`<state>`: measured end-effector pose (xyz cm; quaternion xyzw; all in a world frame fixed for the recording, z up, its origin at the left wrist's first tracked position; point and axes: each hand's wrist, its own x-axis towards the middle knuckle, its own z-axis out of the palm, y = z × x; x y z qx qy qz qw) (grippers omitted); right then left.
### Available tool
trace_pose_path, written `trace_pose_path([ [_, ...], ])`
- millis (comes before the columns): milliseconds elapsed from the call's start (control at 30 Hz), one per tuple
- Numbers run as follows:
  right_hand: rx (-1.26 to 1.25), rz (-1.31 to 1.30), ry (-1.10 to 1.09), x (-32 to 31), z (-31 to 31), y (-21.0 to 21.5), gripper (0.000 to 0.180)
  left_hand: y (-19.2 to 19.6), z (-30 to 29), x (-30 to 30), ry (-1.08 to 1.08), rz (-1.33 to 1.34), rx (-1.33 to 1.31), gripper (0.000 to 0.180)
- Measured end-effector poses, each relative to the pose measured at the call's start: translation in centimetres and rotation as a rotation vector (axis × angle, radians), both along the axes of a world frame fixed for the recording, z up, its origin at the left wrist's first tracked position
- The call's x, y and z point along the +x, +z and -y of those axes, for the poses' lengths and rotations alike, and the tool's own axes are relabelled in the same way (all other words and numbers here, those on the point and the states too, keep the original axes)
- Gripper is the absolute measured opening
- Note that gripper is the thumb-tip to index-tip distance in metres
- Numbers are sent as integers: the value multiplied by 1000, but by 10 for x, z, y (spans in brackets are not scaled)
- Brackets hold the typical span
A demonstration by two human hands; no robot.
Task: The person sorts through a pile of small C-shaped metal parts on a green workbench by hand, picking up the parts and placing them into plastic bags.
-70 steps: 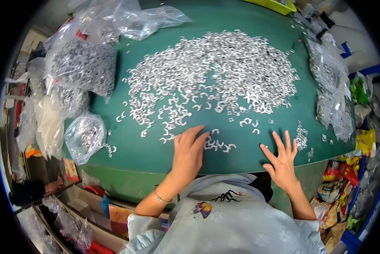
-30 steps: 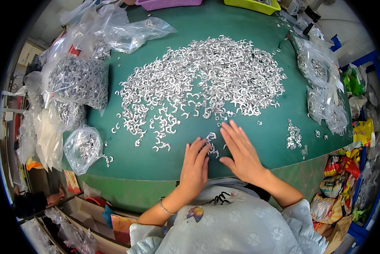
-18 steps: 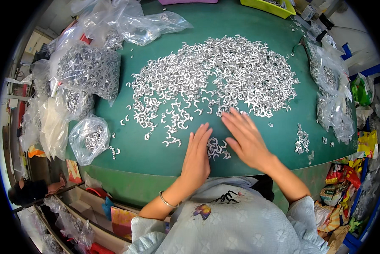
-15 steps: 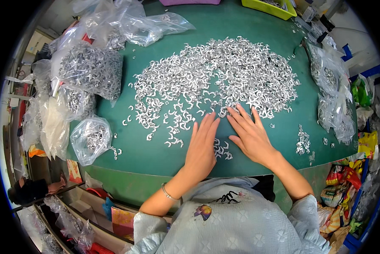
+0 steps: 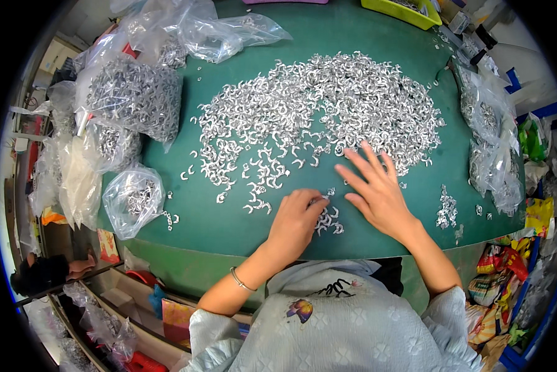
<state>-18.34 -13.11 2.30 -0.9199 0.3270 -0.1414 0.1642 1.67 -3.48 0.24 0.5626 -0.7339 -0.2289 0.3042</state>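
Observation:
A wide heap of small silvery C-shaped metal pieces point(image 5: 365, 93) covers the middle of the green table point(image 5: 241, 235). At its near edge my right hand point(image 5: 380, 195) lies with fingers spread, the fingertips touching or just over the nearest pieces. Closer to me, my left hand point(image 5: 296, 220) has its fingers curled together; what they hold, if anything, is hidden. Beside those fingers lies a little cluster of the same pieces point(image 5: 329, 222), partly covered by the hand. Looser pieces point(image 5: 266, 170) are scattered left of my hands.
Clear bags full of metal pieces point(image 5: 132, 96) stand at the left, with a small opened bag point(image 5: 132, 201) in front. More filled bags point(image 5: 492, 149) line the right edge. A small separate pile point(image 5: 446, 208) lies right of my hand. A yellow-green bin point(image 5: 405, 11) sits at the far side.
My left hand has drawn back toward me and its fingers have curled from stretched out. My right hand has shifted slightly right and away from me, its fingers spreading wider.

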Motion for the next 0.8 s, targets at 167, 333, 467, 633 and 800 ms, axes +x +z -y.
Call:
trace_pose_path([
  [167, -8, -167, 44, 0, -3, -6, 47, -2, 0, 4, 149, -188, 22, 35],
  [333, 11, -106, 129, -3, -14, -1, 49, 0, -5, -3, 233, -291, 18, 40],
  [467, 22, -139, 36, -7, -14, -7, 50, -1, -12, 1, 199, -339, 98, 41],
  [633, 42, -48, 26, -9, -15, -2, 45, 2, -10, -1, 275, -173, -39, 41],
  [800, 95, -86, 147, 5, -23, 0, 47, -1, -8, -2, 255, -41, -31, 39],
])
